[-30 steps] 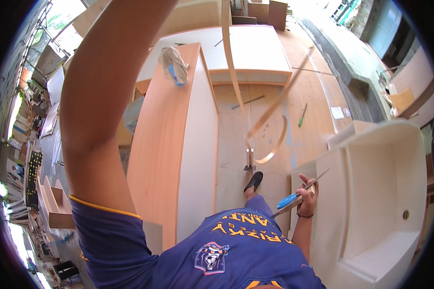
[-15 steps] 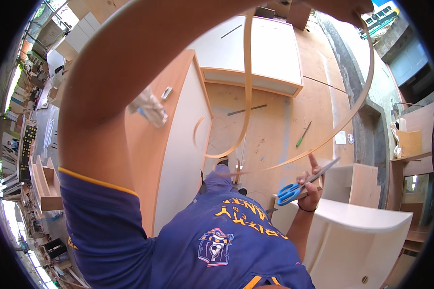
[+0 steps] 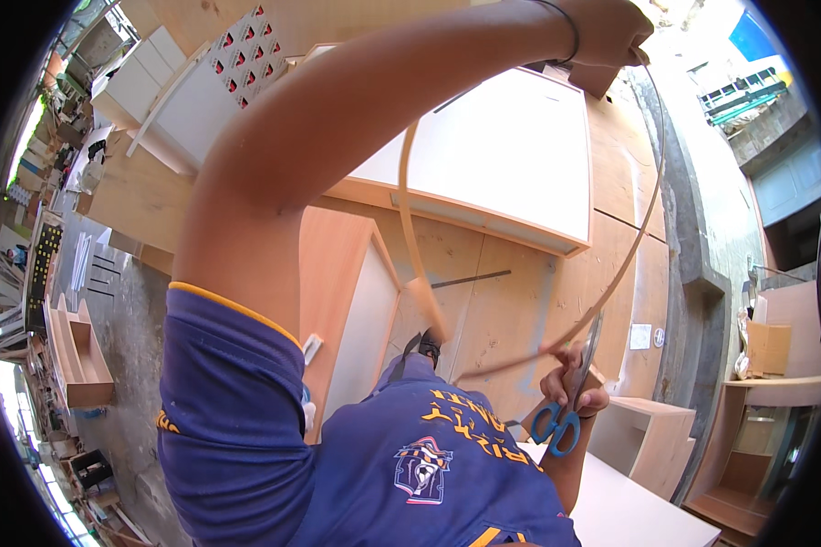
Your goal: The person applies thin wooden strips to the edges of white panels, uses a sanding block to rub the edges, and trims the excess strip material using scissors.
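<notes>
My left arm reaches across the top, and my left hand (image 3: pixel 611 35) is closed on a long, thin, wood-coloured edging strip (image 3: pixel 622 275). From the fist the strip hangs in a wide curve toward my front. Another blurred length of it hangs below my forearm. At lower right, my right hand (image 3: pixel 570 383) is wrapped round a pair of scissors (image 3: pixel 557 427). Their blue handles point down and the blades point up, close to the strip. A small tan piece shows by those fingers, but I cannot tell what it is.
A large white panel cabinet (image 3: pixel 511 137) with wood edges lies ahead. A wood-edged cabinet (image 3: pixel 337 264) stands left of my legs. A thin dark bar (image 3: pixel 472 278) lies on the wooden surface. A small box shelf (image 3: pixel 643 438) and a white panel (image 3: pixel 639 497) are at right.
My left hand has moved left and slightly down, still holding the strip. The scissors have turned from slanting right to nearly upright. My view has shifted, and the green-handled tool no longer shows.
</notes>
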A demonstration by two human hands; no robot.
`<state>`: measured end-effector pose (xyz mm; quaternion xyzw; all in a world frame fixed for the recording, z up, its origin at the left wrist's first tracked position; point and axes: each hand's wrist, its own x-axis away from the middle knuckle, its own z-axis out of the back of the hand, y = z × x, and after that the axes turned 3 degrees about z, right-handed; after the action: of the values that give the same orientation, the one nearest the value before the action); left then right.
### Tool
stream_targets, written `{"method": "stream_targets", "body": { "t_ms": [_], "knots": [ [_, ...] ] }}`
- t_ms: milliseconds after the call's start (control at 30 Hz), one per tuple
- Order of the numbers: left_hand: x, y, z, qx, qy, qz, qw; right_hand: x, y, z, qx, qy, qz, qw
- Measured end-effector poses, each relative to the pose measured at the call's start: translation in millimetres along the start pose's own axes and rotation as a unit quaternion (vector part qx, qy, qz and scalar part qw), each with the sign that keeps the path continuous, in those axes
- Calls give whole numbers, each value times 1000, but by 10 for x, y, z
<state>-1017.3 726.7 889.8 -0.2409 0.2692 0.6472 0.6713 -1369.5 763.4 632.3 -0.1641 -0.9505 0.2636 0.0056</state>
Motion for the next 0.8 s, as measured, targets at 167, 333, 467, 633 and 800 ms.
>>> {"method": "stream_targets", "body": {
  "t_ms": [167, 333, 467, 633, 800],
  "knots": [
    [127, -763, 194, -81, -2, 52, 995, -1006, 179, -28, 84, 57, 21, 995],
    [278, -1247, 360, -55, -71, 24, 996, -1500, -482, 131, 377, 233, 171, 880],
    [389, -1677, 267, -100, -145, 13, 984, -1696, -1212, 294, 455, 292, 243, 806],
    [785, -1967, 427, -25, -158, 125, 979, -2280, -1468, -87, 520, 270, 238, 774],
    [1010, -2373, 100, 66, -144, 214, 964, -2696, -1776, 55, 568, 252, 238, 747]
  ]
}}
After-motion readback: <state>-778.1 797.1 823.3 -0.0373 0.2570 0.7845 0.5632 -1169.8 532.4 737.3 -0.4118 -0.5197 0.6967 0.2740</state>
